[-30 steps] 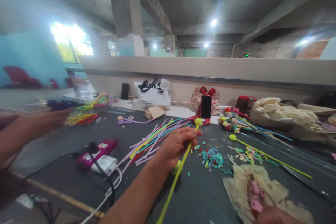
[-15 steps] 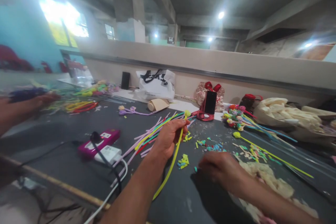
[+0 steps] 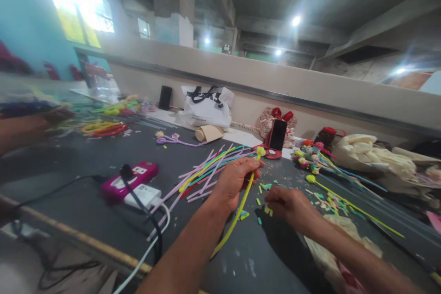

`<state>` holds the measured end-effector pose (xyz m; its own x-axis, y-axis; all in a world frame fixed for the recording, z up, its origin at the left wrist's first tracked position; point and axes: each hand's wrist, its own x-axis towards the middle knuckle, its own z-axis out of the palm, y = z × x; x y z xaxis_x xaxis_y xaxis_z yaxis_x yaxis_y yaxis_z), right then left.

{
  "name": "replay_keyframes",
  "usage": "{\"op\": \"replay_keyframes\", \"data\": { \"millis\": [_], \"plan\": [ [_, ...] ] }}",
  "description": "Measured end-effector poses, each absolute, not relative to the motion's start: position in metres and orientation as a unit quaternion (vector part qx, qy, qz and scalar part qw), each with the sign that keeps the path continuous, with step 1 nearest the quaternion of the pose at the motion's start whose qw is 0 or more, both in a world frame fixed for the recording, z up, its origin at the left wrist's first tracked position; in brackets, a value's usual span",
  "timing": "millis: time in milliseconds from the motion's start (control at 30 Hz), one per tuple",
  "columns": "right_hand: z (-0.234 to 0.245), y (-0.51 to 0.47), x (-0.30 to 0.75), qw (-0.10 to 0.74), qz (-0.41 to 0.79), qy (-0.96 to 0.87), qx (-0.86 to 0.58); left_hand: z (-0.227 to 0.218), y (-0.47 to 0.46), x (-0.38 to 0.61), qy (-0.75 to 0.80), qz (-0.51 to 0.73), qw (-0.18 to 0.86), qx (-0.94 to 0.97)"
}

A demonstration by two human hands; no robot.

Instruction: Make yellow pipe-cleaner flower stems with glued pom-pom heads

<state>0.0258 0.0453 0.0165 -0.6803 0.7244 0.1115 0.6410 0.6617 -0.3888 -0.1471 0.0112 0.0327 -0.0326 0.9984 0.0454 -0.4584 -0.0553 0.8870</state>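
Observation:
My left hand [image 3: 237,179] is closed round a yellow pipe-cleaner stem [image 3: 243,204]. A small round yellow bud [image 3: 261,151] tops the stem above my fingers, and its tail curves down towards me. To the right, my right hand [image 3: 287,202] hovers low over the dark table, fingers curled together. Small yellow pieces [image 3: 268,211] show just beneath its fingertips; whether they are pinched or lying loose is unclear. Short teal and yellow clippings [image 3: 264,187] lie around both hands. Behind my left hand spreads a bunch of pink, yellow, teal and red pipe cleaners [image 3: 203,172].
A second yellow budded stem [image 3: 354,204] lies right, near a cream cloth [image 3: 347,234]. A phone [image 3: 277,135], a white bag [image 3: 208,105] and a flower bunch [image 3: 310,156] stand behind. Left are a magenta power strip [image 3: 146,172], white charger [image 3: 144,196] and another person's arm [image 3: 27,131].
My left hand has moved right with the yellow stem, closer to my right hand. My right hand has shifted slightly up and away, and yellow pieces now show under its fingertips.

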Motion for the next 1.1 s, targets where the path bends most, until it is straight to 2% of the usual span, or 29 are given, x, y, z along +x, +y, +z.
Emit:
{"op": "replay_keyframes", "data": {
  "millis": [167,333,800,967,1100],
  "plan": [
    [0.016,0.034,0.041,0.147,0.231,-0.877,-0.395,0.034,0.010,-0.144,0.375,0.609,0.585,0.383],
    [0.017,0.035,0.045,0.145,0.246,-0.870,-0.401,0.033,0.010,-0.142,0.381,0.597,0.587,0.392],
    [-0.005,0.053,-0.006,0.108,0.112,-0.896,-0.416,0.031,0.008,-0.135,0.394,0.578,0.593,0.399],
    [0.016,0.052,0.006,0.142,0.160,-0.886,-0.411,0.033,0.007,-0.133,0.387,0.574,0.594,0.409],
    [0.041,0.039,0.034,0.170,0.254,-0.856,-0.416,0.033,0.006,-0.132,0.393,0.561,0.599,0.415]
  ]
}}
